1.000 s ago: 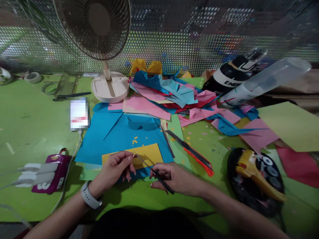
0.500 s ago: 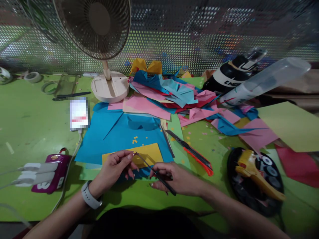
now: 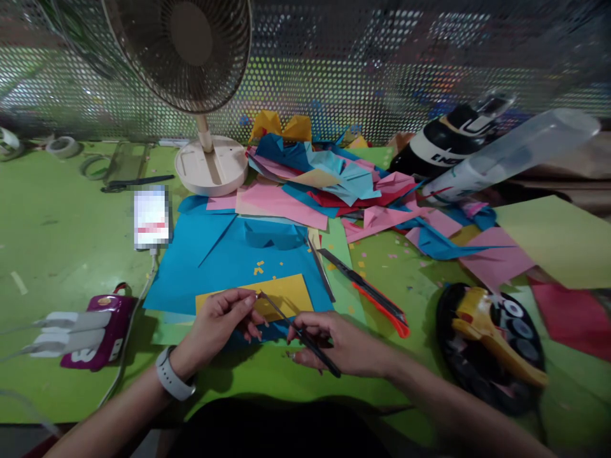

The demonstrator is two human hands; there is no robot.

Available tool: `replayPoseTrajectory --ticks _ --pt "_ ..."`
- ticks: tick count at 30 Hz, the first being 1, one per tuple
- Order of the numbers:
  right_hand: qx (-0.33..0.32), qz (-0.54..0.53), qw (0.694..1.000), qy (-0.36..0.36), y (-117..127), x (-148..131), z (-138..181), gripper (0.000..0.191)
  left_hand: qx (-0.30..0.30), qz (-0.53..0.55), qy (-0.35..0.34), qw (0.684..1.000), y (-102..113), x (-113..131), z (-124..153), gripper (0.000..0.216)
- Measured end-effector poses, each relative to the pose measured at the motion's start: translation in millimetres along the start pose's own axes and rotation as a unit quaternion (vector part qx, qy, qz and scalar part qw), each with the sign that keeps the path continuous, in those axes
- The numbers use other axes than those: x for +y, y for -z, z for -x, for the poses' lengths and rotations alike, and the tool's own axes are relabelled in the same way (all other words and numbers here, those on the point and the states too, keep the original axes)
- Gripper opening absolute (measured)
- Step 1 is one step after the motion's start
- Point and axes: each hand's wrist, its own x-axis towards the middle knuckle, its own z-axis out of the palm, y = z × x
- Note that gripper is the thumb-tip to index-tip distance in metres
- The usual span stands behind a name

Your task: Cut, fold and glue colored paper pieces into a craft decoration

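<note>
My right hand [image 3: 341,343] grips thin dark tweezers [image 3: 298,333] that slant up and left, their tip close to my left fingertips. My left hand [image 3: 222,321], with a white watch on the wrist, pinches something very small at the tweezer tip; I cannot make out what. Both hands hover over a yellow paper strip [image 3: 281,294] lying on a large blue sheet [image 3: 214,257]. Small yellow paper bits are scattered on the blue sheet.
A desk fan [image 3: 200,76] stands at the back, beside a heap of coloured paper [image 3: 324,184]. A black-and-orange cutter [image 3: 367,292] lies to the right, a tape dispenser [image 3: 491,337] further right. A phone [image 3: 151,216] and a purple charger [image 3: 98,337] sit left on the green table [image 3: 57,248].
Almost nothing moved. My right hand has slid slightly right and down with the tweezers; my left hand stays in its pinch.
</note>
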Motion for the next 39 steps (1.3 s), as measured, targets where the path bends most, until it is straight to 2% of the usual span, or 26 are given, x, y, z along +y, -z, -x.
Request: replayPoseTrajectory --ticks 17,24,39 --pt "0.015 0.03 0.999 0.008 -3.6 -3.2 -1.5 0.029 -0.021 0.023 -0.005 1.0 1.0 -2.1 0.0 0.03" --pt "0.036 0.083 0.996 0.015 -3.2 -5.4 -0.4 0.028 -0.022 0.028 -0.006 0.999 0.7 -3.3 -1.4 0.028" --pt "0.02 0.033 0.999 -0.001 -2.6 -0.2 -2.3 0.033 -0.012 0.011 0.003 1.0 1.1 -1.7 -1.2 0.03"
